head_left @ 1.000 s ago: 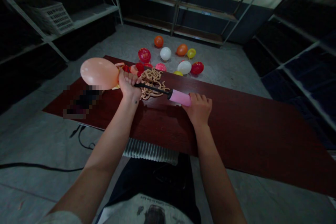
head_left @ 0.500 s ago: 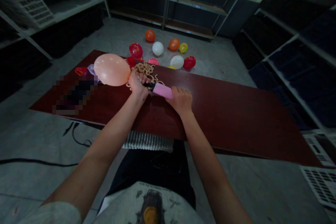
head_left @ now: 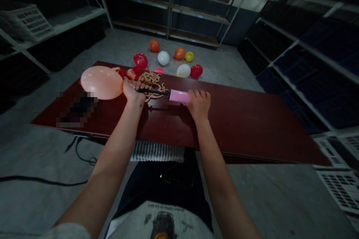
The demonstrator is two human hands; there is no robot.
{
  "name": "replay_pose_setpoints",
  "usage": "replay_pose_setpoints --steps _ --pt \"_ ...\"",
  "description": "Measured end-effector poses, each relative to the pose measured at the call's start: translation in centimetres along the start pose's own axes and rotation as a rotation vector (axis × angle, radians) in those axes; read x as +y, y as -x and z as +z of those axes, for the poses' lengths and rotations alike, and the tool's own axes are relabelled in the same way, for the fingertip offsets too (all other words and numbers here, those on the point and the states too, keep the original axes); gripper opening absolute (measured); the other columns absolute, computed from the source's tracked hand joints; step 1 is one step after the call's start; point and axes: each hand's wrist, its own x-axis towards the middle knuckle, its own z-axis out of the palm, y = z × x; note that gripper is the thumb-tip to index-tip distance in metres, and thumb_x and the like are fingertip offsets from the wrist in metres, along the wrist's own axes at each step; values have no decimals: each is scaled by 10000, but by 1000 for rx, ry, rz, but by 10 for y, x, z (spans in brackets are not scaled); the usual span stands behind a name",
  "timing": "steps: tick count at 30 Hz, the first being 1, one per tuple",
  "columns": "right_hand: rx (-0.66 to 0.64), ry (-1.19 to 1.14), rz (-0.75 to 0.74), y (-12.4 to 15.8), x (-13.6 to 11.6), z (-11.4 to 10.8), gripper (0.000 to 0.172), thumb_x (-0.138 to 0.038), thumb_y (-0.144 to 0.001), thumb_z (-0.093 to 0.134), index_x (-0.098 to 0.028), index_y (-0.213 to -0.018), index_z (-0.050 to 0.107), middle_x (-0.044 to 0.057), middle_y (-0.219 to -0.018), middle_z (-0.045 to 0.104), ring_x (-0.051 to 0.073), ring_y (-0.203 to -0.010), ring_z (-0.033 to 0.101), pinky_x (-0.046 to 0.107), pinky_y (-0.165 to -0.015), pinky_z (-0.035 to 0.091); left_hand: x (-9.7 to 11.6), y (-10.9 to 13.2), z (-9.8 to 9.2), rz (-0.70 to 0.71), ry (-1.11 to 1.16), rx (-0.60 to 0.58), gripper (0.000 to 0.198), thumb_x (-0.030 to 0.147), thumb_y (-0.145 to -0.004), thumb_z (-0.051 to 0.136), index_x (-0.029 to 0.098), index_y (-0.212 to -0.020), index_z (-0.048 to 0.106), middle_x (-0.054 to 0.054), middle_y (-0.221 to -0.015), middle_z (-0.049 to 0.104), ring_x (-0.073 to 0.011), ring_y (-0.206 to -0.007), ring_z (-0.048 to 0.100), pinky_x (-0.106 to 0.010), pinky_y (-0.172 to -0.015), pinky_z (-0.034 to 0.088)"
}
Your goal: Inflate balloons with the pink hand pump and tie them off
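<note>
Peach-coloured and swollen, a balloon (head_left: 101, 81) hangs over the table's (head_left: 252, 127) far left corner, its neck pinched in the clenched left hand (head_left: 132, 91), apparently to seal it on the pump's nozzle. The right hand (head_left: 199, 104) wraps around the pink hand pump (head_left: 178, 96), its black rod drawn out toward the balloon. Limp balloons (head_left: 150, 79) lie heaped along the far edge just behind, within reach, while inflated balloons (head_left: 183, 70) sit scattered on the floor beyond.

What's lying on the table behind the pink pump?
Behind the pink pump, a heap of tan uninflated balloons lies on the table, with red pieces further back. The left hand and the peach balloon cover part of the pile.
</note>
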Motion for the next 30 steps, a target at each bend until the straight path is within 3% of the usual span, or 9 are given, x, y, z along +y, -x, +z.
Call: replay_pose_setpoints --steps 3,6,12,18,22,25,30 --pt "86 -8 72 0 11 0 379 -218 -877 657 -194 -1255 634 128 -1226 701 313 -1218 508 472 -1091 266 10 0 1 17 3 -8 503 229 -1069 343 191 -608 146 79 -442 156 -64 -342 173 -221 -411 229" --pt "112 -38 109 0 18 2 370 -205 -881 634 -170 -1249 641 144 -1259 691 313 -1239 499 455 -1089 295 15 2 2 52 -8 -32 514 239 -1066 347 190 -597 142 74 -435 162 -64 -334 184 -216 -399 237" --pt "70 -35 151 0 19 4 305 -251 -862 654 -144 -1147 667 150 -1117 709 310 -1059 562 424 -994 375 11 5 1 94 -64 -72 553 294 -1064 407 187 -591 142 71 -460 146 -66 -353 169 -214 -405 254" --pt "36 -12 173 -2 8 0 262 -249 -830 653 -162 -1077 656 150 -1039 703 313 -976 563 420 -894 371 -8 11 3 110 -112 -127 606 352 -1049 494 194 -569 158 72 -486 133 -74 -383 164 -229 -417 260" --pt "-7 -31 112 -5 -6 1 275 -262 -827 664 -154 -1080 646 152 -1025 701 303 -956 572 403 -872 353 -28 24 11 81 -76 -170 600 335 -1072 456 199 -555 182 73 -478 127 -74 -379 152 -234 -405 235" --pt "-45 -61 44 -6 -16 7 270 -296 -827 686 -145 -1047 645 154 -1004 704 293 -938 588 387 -848 351 -45 29 13 41 -106 -197 632 422 -1047 524 205 -555 192 77 -470 125 -76 -367 164 -244 -398 238" --pt "-82 -68 -2 -6 -22 16 212 -303 -830 678 -155 -980 652 139 -956 716 283 -907 610 368 -785 352 -59 22 8 -56 -136 -145 632 418 -1044 538 204 -549 208 76 -444 168 -72 -349 196 -237 -392 254"
